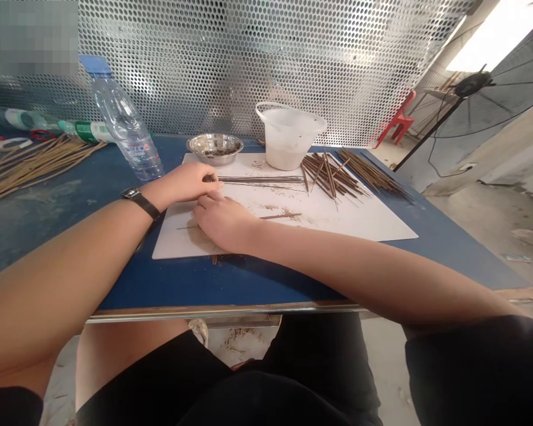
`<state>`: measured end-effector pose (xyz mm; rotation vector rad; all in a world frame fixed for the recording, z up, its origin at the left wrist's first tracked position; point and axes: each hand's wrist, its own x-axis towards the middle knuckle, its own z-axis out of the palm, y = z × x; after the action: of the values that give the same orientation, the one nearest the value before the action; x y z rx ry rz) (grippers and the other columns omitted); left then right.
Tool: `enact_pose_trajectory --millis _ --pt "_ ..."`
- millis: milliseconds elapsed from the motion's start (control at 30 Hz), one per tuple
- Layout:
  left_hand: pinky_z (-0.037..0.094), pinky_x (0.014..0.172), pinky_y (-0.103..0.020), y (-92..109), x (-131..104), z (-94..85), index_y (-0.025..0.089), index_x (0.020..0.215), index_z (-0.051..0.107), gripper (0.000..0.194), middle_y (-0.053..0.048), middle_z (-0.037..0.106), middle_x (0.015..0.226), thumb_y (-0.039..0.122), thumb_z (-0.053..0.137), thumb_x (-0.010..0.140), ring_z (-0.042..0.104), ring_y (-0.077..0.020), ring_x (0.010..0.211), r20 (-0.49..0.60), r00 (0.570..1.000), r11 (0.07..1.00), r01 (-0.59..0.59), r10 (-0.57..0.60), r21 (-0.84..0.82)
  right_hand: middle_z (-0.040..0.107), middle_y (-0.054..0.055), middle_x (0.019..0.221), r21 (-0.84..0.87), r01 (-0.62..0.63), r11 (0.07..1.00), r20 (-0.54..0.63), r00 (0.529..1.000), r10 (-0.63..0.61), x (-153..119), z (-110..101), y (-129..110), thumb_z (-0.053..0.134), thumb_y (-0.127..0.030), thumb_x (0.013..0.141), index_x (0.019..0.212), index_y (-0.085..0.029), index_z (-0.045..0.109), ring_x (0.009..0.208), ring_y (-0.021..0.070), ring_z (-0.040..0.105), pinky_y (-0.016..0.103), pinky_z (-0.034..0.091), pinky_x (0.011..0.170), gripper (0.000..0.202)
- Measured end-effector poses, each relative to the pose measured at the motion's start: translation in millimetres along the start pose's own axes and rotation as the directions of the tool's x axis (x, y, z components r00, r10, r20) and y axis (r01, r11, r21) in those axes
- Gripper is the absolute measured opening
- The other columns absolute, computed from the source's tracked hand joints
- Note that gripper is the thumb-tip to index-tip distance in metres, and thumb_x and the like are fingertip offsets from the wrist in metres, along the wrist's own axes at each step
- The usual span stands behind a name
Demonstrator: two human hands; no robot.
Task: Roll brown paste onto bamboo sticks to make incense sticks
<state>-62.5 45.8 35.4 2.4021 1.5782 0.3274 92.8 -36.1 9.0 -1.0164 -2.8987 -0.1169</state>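
A white board [359, 216] lies on the blue table. My left hand [189, 182], with a dark watch at its wrist, has its fingers closed at the left ends of a bundle of thin sticks [262, 179]. Just below and touching it, my right hand [224, 222] is pressed palm down on the board, its fingertips mostly hidden. A thin brown stick [282, 216] shows to the right of my right hand, and a thin dark tip pokes out on its left. What my right hand holds, if anything, cannot be made out.
A metal bowl [215, 148] and a white bucket [288, 136] stand at the board's back edge. Brown incense-like sticks [333, 177] lie at the right, more [373, 171] beyond. A plastic bottle [127, 121] stands at the left, near long tan sticks [35, 163].
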Motion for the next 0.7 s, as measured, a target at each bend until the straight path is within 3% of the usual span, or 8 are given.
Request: enact_pose_trajectory --millis 100,300,433,533,700 --pt "0.039 0.064 -0.035 2 -1 -0.2 0.023 0.081 0.066 0.028 -0.006 0.072 0.076 0.050 0.063 0.089 0.061 -0.0231 0.069 0.026 1.000 1.000 0.016 -0.017 0.026 0.069 0.026 0.138 -0.048 -0.032 0.998 0.021 0.999 0.033 -17 0 14 0.041 -0.001 0.105 0.128 -0.003 0.073 0.136 0.0403 0.055 0.049 0.052 0.107 0.039" --pt "0.040 0.063 -0.036 1 0 2.4 0.024 0.083 0.069 0.030 -0.007 0.073 0.078 0.054 0.068 0.086 0.065 -0.0259 0.070 0.060 0.998 0.998 0.035 -0.038 0.044 0.070 0.022 0.122 -0.011 -0.067 0.998 0.021 0.998 0.067 -57 4 33 0.051 -0.004 0.100 0.115 -0.008 0.074 0.111 0.0355 0.059 0.047 0.055 0.093 0.027" --pt "0.042 0.063 -0.036 -6 3 4.3 0.025 0.085 0.071 0.033 -0.009 0.076 0.084 0.057 0.069 0.084 0.067 -0.0268 0.073 0.061 0.998 0.998 0.022 -0.026 0.054 0.071 0.022 0.123 0.078 -0.059 0.995 -0.055 0.997 0.063 -69 7 42 0.055 -0.017 0.108 0.114 -0.007 0.074 0.114 0.0351 0.062 0.047 0.055 0.096 0.022" --pt "0.043 0.062 -0.036 -10 5 5.1 0.025 0.089 0.073 0.037 -0.010 0.078 0.091 0.061 0.067 0.087 0.067 -0.0265 0.073 0.083 0.996 0.997 0.022 -0.027 0.071 0.074 0.023 0.122 0.150 -0.062 0.987 -0.143 0.986 0.083 -73 8 73 0.056 -0.036 0.113 0.115 -0.008 0.074 0.117 0.0358 0.065 0.049 0.055 0.098 0.033" --pt "0.045 0.066 -0.035 -11 4 6.0 0.026 0.098 0.079 0.044 -0.011 0.080 0.100 0.066 0.064 0.089 0.069 -0.0272 0.079 0.093 0.996 0.998 0.003 -0.010 0.069 0.077 0.022 0.116 0.225 -0.144 0.964 -0.251 0.947 0.200 -95 10 154 0.050 -0.052 0.111 0.110 -0.014 0.076 0.110 0.0362 0.070 0.053 0.056 0.093 0.046"
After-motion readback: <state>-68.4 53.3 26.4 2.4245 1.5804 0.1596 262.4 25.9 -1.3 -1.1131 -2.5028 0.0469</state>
